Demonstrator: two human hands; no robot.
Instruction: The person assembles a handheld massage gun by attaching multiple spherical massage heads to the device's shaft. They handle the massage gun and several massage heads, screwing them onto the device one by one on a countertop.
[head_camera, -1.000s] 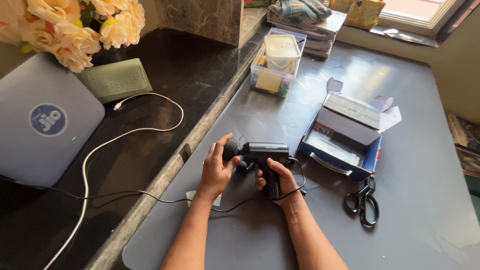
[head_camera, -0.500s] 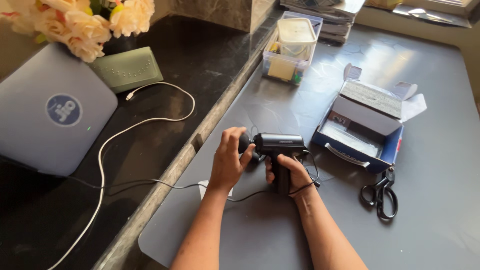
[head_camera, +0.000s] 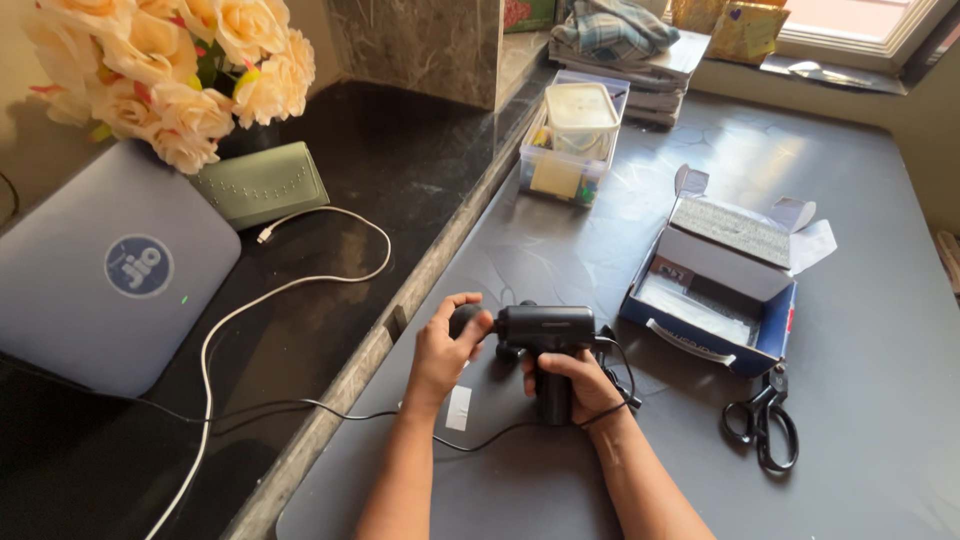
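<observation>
Black massage gun (head_camera: 545, 330) just above grey desk (head_camera: 860, 330), near open blue box (head_camera: 715, 300). Handle clenched in right hand (head_camera: 580, 378); round head pinched by left hand (head_camera: 445, 350). Best: steady body, twist head straight, mind cable (head_camera: 480, 435) & scissors (head_camera: 765, 425).

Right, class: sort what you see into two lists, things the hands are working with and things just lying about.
In use:
left hand on the ball head
right hand gripping the massage gun
black cable

Lying about:
scissors
open blue box
plastic tub
green pouch
flowers
white cable
grey router
</observation>
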